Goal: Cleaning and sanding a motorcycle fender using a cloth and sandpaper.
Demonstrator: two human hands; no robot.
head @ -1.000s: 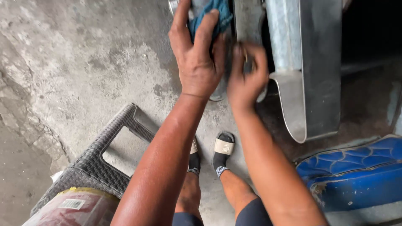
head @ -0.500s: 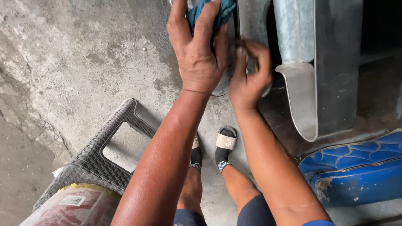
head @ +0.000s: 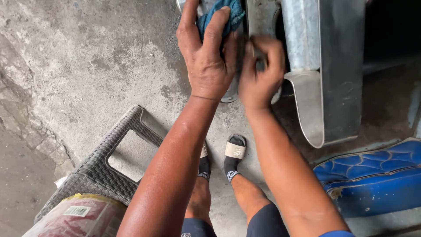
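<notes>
Overhead, the left hand (head: 208,66) grips a blue rag (head: 228,13), right hand (head: 258,77) pinching beside a metal panel (head: 324,66), woven stool (head: 96,171) below.

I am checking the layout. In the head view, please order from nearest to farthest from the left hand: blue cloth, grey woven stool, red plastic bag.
1. Blue cloth: under the left hand, top.
2. Grey woven stool: lower left.
3. Red plastic bag: bottom left corner.
</notes>
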